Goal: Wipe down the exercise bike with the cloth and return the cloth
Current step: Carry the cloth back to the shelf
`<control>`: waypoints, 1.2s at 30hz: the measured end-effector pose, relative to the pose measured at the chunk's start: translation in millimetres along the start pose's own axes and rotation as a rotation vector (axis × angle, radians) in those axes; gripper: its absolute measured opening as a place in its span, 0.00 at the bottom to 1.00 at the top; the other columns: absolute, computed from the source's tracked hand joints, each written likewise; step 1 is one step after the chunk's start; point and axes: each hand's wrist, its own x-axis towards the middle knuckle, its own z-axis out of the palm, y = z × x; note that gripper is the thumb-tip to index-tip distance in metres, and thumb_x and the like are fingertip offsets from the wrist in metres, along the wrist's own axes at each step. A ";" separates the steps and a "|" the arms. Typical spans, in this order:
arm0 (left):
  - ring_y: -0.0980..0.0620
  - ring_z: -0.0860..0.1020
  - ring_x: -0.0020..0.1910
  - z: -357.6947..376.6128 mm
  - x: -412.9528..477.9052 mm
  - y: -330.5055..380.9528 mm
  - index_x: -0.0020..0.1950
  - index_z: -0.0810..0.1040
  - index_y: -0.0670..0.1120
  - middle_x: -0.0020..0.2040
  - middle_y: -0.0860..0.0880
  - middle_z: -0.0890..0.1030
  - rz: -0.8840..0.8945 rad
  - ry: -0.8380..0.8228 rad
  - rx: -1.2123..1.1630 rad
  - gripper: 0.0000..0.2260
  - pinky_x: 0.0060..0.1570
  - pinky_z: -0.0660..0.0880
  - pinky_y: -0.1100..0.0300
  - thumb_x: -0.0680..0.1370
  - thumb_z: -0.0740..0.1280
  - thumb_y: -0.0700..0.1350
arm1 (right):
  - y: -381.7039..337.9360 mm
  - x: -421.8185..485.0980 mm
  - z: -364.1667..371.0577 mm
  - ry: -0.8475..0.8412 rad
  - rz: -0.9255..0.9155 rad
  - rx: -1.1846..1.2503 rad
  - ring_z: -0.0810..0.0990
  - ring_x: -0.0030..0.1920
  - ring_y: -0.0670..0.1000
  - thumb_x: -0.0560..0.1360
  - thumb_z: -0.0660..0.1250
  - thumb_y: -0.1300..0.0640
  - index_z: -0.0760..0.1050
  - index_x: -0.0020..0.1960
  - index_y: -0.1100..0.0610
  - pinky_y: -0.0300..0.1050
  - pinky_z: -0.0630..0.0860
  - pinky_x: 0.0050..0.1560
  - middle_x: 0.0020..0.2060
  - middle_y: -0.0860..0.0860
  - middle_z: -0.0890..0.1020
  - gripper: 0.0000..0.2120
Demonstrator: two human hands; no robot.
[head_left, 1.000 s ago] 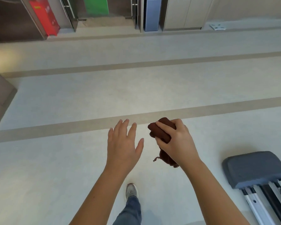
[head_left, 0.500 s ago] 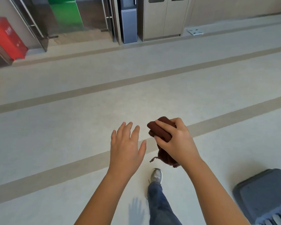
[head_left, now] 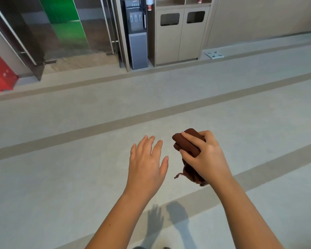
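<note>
At eleven o'clock of centre frame, the person's left hand (head_left: 145,162) hovered palm-down over the pale grey floor (head_left: 65,177), fingers spread and holding nothing. Just beside it at three o'clock, the right hand (head_left: 204,157) was clenched around a bunched dark brown fabric cloth (head_left: 187,143), a frayed end dangling below the palm toward six o'clock.

Even, soft daylight is filling the scene; its source is lying outside the view. Overhead light is casting faint, blurred shadows of both arms onto the floor (head_left: 65,186) near the bottom edge. Wide-angle distortion is bending the floor stripes and tilting the glass door (head_left: 65,27) at upper left. The glass is showing hazy reflections, possibly slight motion blur.
</note>
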 end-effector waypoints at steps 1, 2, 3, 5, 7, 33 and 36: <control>0.47 0.57 0.72 3.0 16.4 -8.8 0.69 0.66 0.46 0.71 0.46 0.65 -0.011 -0.015 0.006 0.20 0.70 0.50 0.49 0.78 0.58 0.51 | 0.5 19.0 7.8 -0.018 -0.004 0.002 0.75 0.54 0.56 0.68 0.72 0.55 0.76 0.61 0.46 0.46 0.74 0.53 0.53 0.52 0.73 0.21; 0.48 0.56 0.73 7.1 32.4 -18.1 0.70 0.65 0.47 0.72 0.47 0.64 -0.022 -0.026 0.009 0.21 0.70 0.48 0.50 0.79 0.57 0.52 | 0.9 37.9 16.5 -0.038 -0.005 0.006 0.75 0.55 0.56 0.69 0.72 0.55 0.76 0.61 0.46 0.46 0.74 0.53 0.54 0.52 0.73 0.21; 0.49 0.54 0.73 11.4 48.5 -27.8 0.70 0.64 0.48 0.72 0.48 0.63 -0.034 -0.032 0.008 0.21 0.70 0.47 0.51 0.79 0.56 0.52 | 0.8 56.4 26.0 -0.055 -0.003 0.009 0.75 0.55 0.55 0.69 0.72 0.55 0.75 0.61 0.46 0.46 0.74 0.54 0.54 0.52 0.72 0.21; 0.49 0.53 0.73 19.2 83.0 -48.7 0.71 0.62 0.49 0.73 0.49 0.61 -0.067 -0.034 0.004 0.21 0.70 0.44 0.53 0.79 0.55 0.54 | -0.2 94.7 46.8 -0.080 -0.006 0.009 0.74 0.55 0.55 0.69 0.72 0.55 0.75 0.62 0.46 0.46 0.74 0.55 0.54 0.51 0.72 0.21; 0.50 0.52 0.73 26.0 122.1 -72.1 0.72 0.60 0.51 0.74 0.50 0.59 -0.091 -0.044 0.014 0.22 0.68 0.41 0.55 0.79 0.54 0.55 | -1.8 136.2 69.3 -0.095 -0.014 0.001 0.74 0.56 0.55 0.69 0.71 0.54 0.75 0.62 0.46 0.44 0.74 0.55 0.55 0.52 0.72 0.21; 0.49 0.54 0.73 87.4 720.0 -244.2 0.72 0.61 0.49 0.73 0.48 0.61 0.083 -0.056 0.085 0.22 0.71 0.49 0.50 0.79 0.53 0.54 | 51.9 725.9 227.4 0.040 0.107 0.069 0.74 0.55 0.52 0.70 0.70 0.53 0.74 0.62 0.42 0.42 0.72 0.55 0.51 0.46 0.69 0.21; 0.49 0.53 0.73 102.2 800.7 -226.9 0.72 0.59 0.49 0.74 0.48 0.59 0.069 -0.041 0.096 0.23 0.71 0.47 0.51 0.79 0.53 0.55 | 76.9 802.0 218.0 0.042 0.078 0.054 0.74 0.54 0.51 0.70 0.70 0.52 0.73 0.62 0.42 0.39 0.69 0.51 0.50 0.45 0.68 0.21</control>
